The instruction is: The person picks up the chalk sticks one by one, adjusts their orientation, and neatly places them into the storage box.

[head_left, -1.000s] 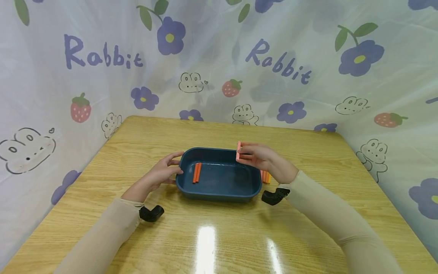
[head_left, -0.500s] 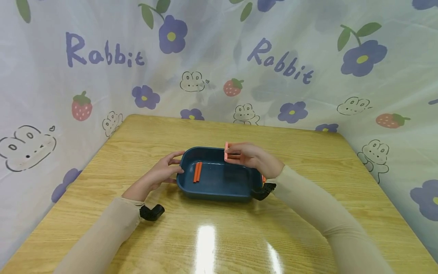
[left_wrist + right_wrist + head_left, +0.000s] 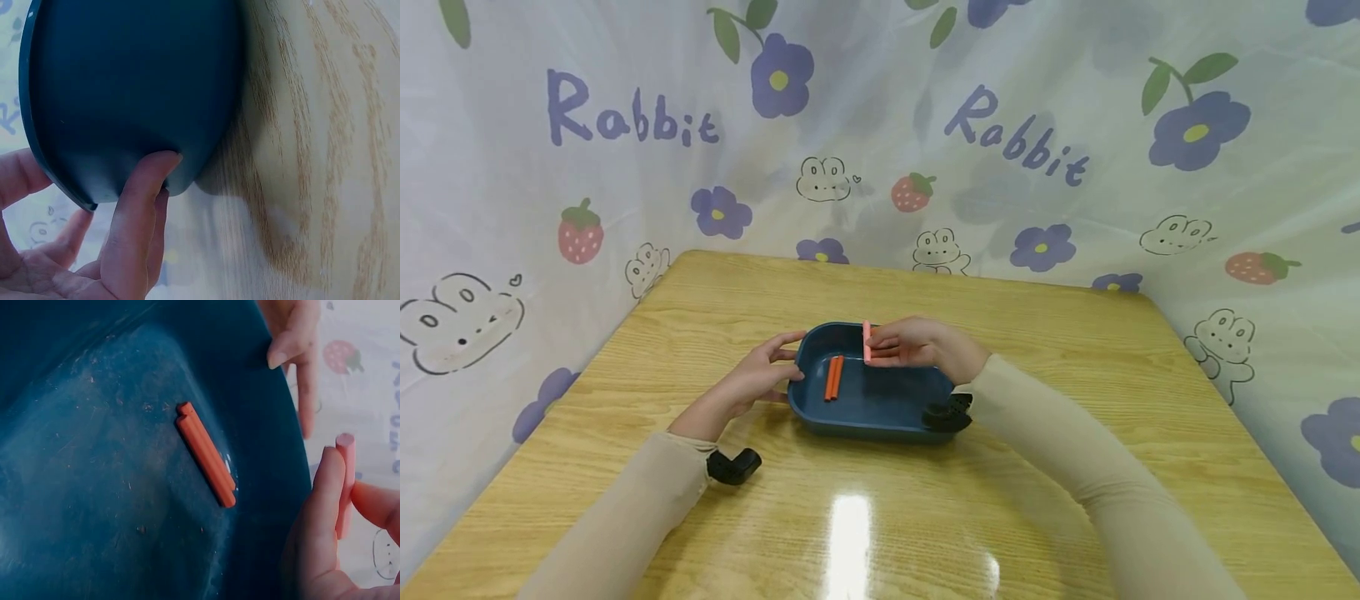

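Note:
A dark blue rectangular basin (image 3: 865, 431) stands on the table. My left hand (image 3: 758, 373) grips its left end, the thumb over the rim; the left wrist view shows fingers (image 3: 140, 219) against the outer wall. Two orange-red chalk sticks (image 3: 207, 459) lie side by side on the basin floor, toward the left end. Above the basin, right of those sticks, my right hand (image 3: 917, 340) pinches a pink chalk stick (image 3: 867, 342) between thumb and fingers. In the head view that stick is held roughly upright. The basin's right end is partly hidden by my right wrist.
The wood-grain table (image 3: 737, 292) extends around the basin, with light glare near its front. A patterned curtain (image 3: 865, 108) hangs behind the table and along its sides. Small crumbs dot the basin floor. Black camera mounts (image 3: 733, 467) jut from both wrists.
My right hand has carried the pink chalk stick leftward over the basin, slightly lower now. Chalk sticks seen earlier right of the basin are now hidden. My left hand has stayed put.

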A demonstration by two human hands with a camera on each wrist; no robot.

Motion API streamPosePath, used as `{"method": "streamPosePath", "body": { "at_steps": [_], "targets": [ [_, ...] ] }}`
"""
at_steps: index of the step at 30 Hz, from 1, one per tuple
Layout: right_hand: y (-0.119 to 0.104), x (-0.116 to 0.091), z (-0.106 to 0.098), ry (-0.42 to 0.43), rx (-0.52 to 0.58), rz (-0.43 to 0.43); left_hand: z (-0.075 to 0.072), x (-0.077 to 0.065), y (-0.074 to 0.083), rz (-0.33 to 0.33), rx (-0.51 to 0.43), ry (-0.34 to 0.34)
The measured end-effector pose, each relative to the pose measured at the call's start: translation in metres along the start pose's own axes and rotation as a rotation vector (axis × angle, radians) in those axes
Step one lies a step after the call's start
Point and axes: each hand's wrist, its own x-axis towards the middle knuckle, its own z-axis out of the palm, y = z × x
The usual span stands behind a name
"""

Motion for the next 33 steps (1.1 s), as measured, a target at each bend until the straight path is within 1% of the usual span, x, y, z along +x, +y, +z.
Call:
{"method": "streamPosePath", "body": {
  "at_steps": [5, 8, 12, 17, 22, 27, 33],
  "targets": [
    [0.002, 0.009, 0.006, -0.055, -0.067, 0.013, 0.000, 0.000, -0.001, 0.007, -0.001, -0.004],
    [0.004, 0.013, 0.009, -0.089, -0.110, 0.038, -0.001, -0.001, -0.001, 0.009, -0.004, -0.006],
    [0.005, 0.021, 0.010, -0.107, -0.151, 0.073, -0.001, -0.001, -0.001, 0.005, -0.007, -0.003],
    [0.008, 0.030, 0.013, -0.096, -0.163, 0.116, -0.001, 0.000, -0.001, 0.007, 0.000, 0.000],
    [0.014, 0.037, 0.017, -0.042, -0.166, 0.173, 0.000, 0.000, 0.000, 0.005, 0.005, -0.005],
    [0.017, 0.040, 0.021, -0.006, -0.179, 0.199, 0.000, 0.001, -0.001, -0.001, 0.005, 0.000],
    [0.017, 0.040, 0.023, -0.015, -0.169, 0.202, -0.001, 0.001, -0.001, -0.006, -0.001, 0.005]
  ]
}}
